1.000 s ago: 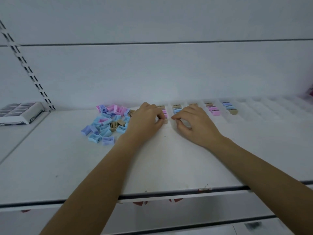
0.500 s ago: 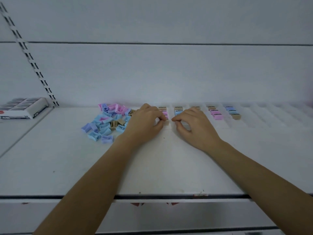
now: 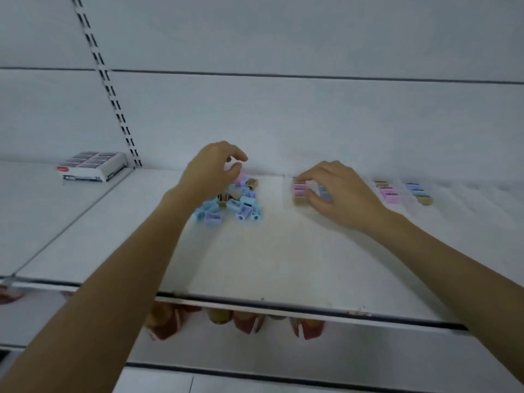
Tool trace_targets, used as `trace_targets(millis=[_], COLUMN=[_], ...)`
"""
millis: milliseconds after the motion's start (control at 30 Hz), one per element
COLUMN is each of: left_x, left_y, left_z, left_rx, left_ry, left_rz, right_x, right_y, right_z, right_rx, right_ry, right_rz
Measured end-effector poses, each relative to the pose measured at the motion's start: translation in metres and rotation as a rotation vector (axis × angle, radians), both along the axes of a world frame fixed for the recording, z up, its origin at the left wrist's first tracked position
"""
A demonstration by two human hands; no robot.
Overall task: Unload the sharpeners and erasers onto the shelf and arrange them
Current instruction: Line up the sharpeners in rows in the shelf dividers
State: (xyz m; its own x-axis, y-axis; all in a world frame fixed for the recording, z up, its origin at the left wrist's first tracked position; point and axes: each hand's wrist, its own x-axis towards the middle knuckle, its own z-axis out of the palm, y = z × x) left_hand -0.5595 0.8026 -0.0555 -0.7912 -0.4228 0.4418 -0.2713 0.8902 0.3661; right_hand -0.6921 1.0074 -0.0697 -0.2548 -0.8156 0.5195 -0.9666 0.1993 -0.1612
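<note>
Hands (image 3: pixel 211 171) (image 3: pixel 338 191) parted, blocky plastic sharpeners (image 3: pixel 244 206) heaped

Your left hand (image 3: pixel 211 168) hides the back of the sharpener pile (image 3: pixel 242 205), and blur keeps you from telling whether it pinches anything. Your right hand (image 3: pixel 340 191) covers most of one sharpener row (image 3: pixel 324 192); the print on the white box (image 3: pixel 90 167) is unreadable.

**A:** what's the left hand (image 3: pixel 211 170) up to?

**B:** hovering over the loose pile of sharpeners (image 3: pixel 241 204) on the shelf (image 3: pixel 283 256), fingers (image 3: pixel 237 155) curled. The right hand (image 3: pixel 343 194) pinches the pink-and-tan row (image 3: pixel 300 190) just to the right.
</note>
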Motion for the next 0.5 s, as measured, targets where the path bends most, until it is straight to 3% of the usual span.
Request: trace_targets(millis=[200,500], left_x=[0.046,0.028], left_y=[-0.076,-0.121], left_z=[-0.006,-0.029], left_rx=[0.019,-0.003], left_ry=[-0.174,-0.258], left_rz=[0.027,-0.295], right_x=[0.032,0.054], right_y=[-0.068,-0.162], right_z=[0.027,0.019], right_rx=[0.198,0.447], right_ry=[-0.108,-0.275], right_rz=[0.068,-0.124])
